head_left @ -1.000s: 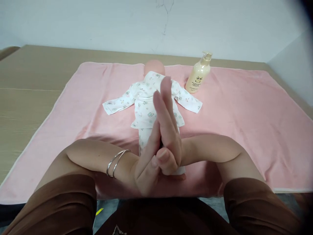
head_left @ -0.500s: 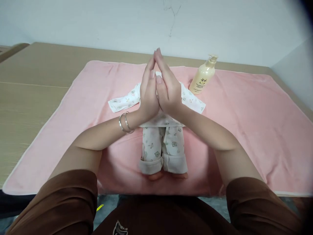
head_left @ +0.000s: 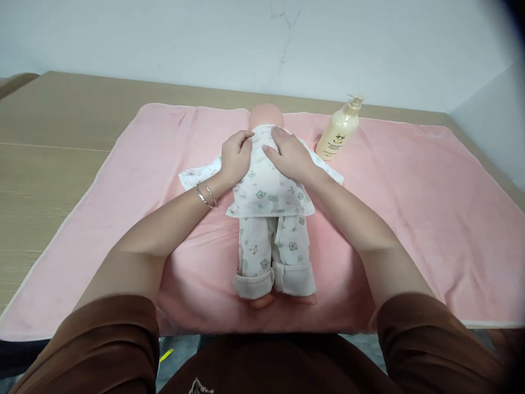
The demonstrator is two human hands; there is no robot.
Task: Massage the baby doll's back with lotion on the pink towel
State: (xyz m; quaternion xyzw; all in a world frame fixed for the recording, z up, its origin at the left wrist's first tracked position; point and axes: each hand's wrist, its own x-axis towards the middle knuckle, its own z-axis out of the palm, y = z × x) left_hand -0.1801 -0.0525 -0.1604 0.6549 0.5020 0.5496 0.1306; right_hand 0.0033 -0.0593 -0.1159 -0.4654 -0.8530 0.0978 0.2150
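A baby doll (head_left: pixel 270 189) in a white printed top and matching trousers lies stretched out, its bare head away from me and no face showing. My left hand (head_left: pixel 237 157) rests on the left side of its upper body, fingers bent over near the shoulder and thumb alongside. On the right side of the upper body lies my right hand (head_left: pixel 290 154), open and flat, its thumb apart from the fingers. Neither hand grips anything. The turned-up trouser cuffs (head_left: pixel 294 278) leave the doll's feet (head_left: pixel 262 300) partly bare.
Under the doll a pink blanket (head_left: pixel 410 219) covers much of the wooden table (head_left: pixel 53 164). A cream-coloured pump bottle (head_left: pixel 337 131) stands on the blanket at the back right. Behind the table rises a pale wall (head_left: pixel 184 44) with a crack.
My hands were pressed together above the doll, fingertips touching. They have parted and come down onto the two sides of its upper body, so its head now shows.
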